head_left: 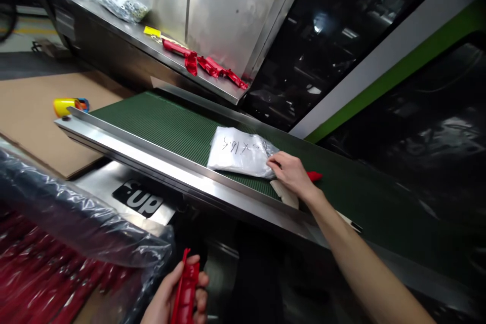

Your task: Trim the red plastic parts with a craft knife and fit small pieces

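On the green ribbed conveyor belt [163, 119] lies a white plastic packet [243, 154] with handwriting on it. My right hand [290, 172] pinches the packet's near right corner. Beside that hand are a pale strip [284, 194] and the tip of a red piece [314, 176], partly hidden by the hand. Low in the view, in front of the conveyor, my left hand [167, 291] has its fingers wrapped round a long red plastic part [186, 288].
Several red parts [214, 67] and bags of metal pieces [125, 2] rest on a metal shelf [140, 43]. A plastic-lined box [152, 243] of red parts stands lower left. A yellow roll [67, 107] lies on cardboard [30, 116].
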The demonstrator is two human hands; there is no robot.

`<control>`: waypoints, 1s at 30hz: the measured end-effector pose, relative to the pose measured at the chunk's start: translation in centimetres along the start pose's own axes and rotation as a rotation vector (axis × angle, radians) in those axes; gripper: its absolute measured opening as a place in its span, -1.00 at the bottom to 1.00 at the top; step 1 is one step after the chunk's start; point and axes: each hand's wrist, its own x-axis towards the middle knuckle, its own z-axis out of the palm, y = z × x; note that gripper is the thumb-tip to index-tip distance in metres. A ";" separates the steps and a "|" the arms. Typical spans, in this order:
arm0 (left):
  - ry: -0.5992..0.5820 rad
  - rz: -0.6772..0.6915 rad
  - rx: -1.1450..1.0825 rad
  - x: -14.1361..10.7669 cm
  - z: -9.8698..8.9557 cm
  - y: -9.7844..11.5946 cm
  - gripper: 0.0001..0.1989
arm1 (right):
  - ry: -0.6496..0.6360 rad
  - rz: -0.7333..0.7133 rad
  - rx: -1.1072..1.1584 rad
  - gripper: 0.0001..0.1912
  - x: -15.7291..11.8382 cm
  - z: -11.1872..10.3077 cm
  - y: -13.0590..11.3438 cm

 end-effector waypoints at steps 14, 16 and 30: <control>-0.071 0.010 0.072 0.0 1.6 0.9 -0.64 | 0.415 0.398 0.712 -0.72 -2.6 -1.7 1.8; -0.061 0.013 0.070 -0.1 1.6 1.0 -0.69 | 0.391 0.415 0.768 -0.72 -3.0 -2.0 1.6; -0.047 0.089 0.115 -1.4 2.0 1.5 -0.62 | 0.571 0.511 0.468 -0.66 -7.9 -6.5 1.3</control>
